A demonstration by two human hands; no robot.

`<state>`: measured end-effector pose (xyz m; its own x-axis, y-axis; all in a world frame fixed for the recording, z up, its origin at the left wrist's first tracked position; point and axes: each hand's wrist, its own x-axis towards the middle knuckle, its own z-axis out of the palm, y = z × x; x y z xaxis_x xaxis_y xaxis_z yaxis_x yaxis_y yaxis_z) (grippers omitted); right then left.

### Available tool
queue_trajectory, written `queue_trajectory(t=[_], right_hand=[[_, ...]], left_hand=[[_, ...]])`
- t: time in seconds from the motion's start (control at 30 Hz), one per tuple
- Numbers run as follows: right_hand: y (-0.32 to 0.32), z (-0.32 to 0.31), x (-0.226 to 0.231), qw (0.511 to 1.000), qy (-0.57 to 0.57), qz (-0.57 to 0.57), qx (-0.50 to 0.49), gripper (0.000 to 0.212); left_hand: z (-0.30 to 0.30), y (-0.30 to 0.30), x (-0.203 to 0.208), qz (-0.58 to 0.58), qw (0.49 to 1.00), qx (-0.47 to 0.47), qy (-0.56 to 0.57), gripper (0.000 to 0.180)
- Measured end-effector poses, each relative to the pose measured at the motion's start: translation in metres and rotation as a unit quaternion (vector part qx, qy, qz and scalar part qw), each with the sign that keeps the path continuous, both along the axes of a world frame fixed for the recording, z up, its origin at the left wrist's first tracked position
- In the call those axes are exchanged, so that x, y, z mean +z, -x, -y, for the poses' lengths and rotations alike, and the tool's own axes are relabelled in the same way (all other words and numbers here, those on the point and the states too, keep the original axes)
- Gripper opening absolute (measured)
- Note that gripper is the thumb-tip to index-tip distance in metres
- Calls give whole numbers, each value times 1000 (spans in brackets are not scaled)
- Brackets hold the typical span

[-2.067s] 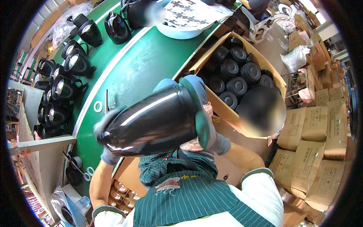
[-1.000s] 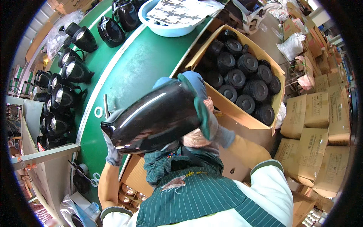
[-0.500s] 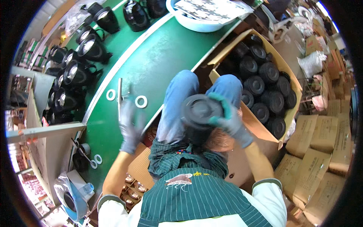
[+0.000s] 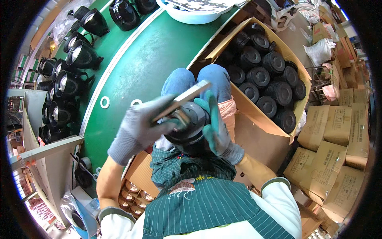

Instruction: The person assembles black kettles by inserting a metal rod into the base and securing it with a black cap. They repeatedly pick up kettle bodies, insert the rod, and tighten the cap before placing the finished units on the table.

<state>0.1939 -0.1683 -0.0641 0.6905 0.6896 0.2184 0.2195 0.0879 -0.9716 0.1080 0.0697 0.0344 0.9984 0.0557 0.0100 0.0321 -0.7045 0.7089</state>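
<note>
Evidently the black pot [image 4: 197, 125] sits in the person's lap, its round, ringed face turned up toward the eyes, probably so that the lap can steady it from below. The right hand [image 4: 219, 131] clasps the pot's right side, thumb toward the near part and fingers toward the far part, which seems meant to keep it from turning or tipping. The left hand [image 4: 145, 124] comes over from the left with its fingers clamped on a flat bar [image 4: 189, 95], slanting from near left to far right above the pot; blur hides whether the bar touches it. Gloves cover both hands, presumably for grip and to spare the skin. Beyond them are the knees [image 4: 179, 81], bent at the edge of the green desk [image 4: 139, 67]. Two white rings lie flat on the desk, one ring [image 4: 105, 102] farther left and the other [image 4: 136, 102] just beside the left hand, likely put there for easy reach. Jugs [image 4: 65, 83] stand in a cluster at the desk's left, and a pale basin [image 4: 195, 16] sits at its far end. To the right, an open carton [image 4: 256, 119] full of black discs [image 4: 267, 106] stands near the right knee, apparently for short reaches. Stacked boxes [image 4: 320, 159] lie farther right.
</note>
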Motion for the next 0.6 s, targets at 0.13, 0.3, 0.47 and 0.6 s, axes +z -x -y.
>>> queue_trajectory(t=[0.13, 0.3, 0.47, 0.6], right_hand=[[-22, -6, -30, 965, -110, -237, 28, 78], [-85, -61, -29, 887, -111, -425, 141, 48], [-81, -52, -57, 839, -196, -450, 235, 53], [-46, 7, -16, 837, -181, -479, 192, 61]], left_hand=[[35, -5, 20, -80, 983, -50, -160, 67], [114, 10, 17, -142, 943, 84, -290, 74], [98, 20, 3, -79, 977, 103, -168, 55], [29, 22, -30, 4, 995, 89, 37, 46]])
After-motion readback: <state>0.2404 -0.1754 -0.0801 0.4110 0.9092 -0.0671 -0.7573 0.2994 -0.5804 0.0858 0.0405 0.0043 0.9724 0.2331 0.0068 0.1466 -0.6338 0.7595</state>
